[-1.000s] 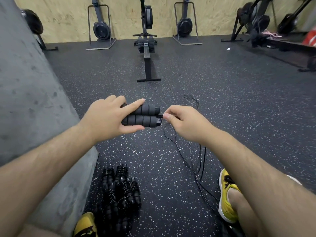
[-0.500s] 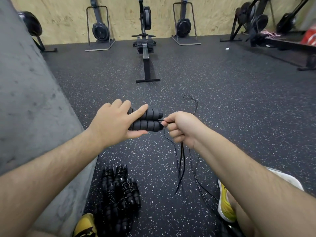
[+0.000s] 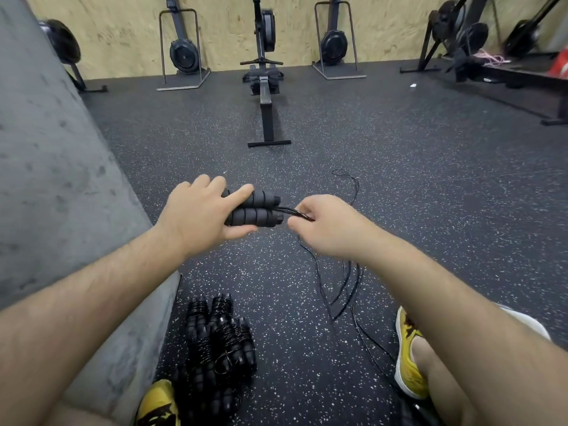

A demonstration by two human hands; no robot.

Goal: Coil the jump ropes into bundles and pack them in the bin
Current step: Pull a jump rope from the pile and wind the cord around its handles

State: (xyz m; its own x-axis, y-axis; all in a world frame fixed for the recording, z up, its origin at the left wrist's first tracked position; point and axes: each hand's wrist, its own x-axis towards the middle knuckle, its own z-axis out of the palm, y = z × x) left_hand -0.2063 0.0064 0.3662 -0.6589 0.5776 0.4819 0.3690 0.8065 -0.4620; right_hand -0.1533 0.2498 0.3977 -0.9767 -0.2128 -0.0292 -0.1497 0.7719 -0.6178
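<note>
The left hand point(image 3: 203, 216) is wrapped round two black foam handles point(image 3: 256, 209), held side by side with their ends pointing right. Just beside those ends, the right hand point(image 3: 329, 226) pinches the thin black cords point(image 3: 295, 211) where they leave the handles, fingers curled tight on them. Below that hand the rest of the cord point(image 3: 347, 290) hangs down and trails loosely over the dark speckled floor point(image 3: 430, 179), one loop lying farther out to the right. Near the person, by the foot of a grey concrete block point(image 3: 61, 179) on the left, sits a heap of bundled ropes point(image 3: 221, 342), black and wound up. A yellow shoe point(image 3: 408, 358) shows on the right and another yellow shoe point(image 3: 158, 404) at the near edge, touching the heap. Far off, a rowing machine point(image 3: 264, 87) stands against a plywood wall point(image 3: 116, 26).
</note>
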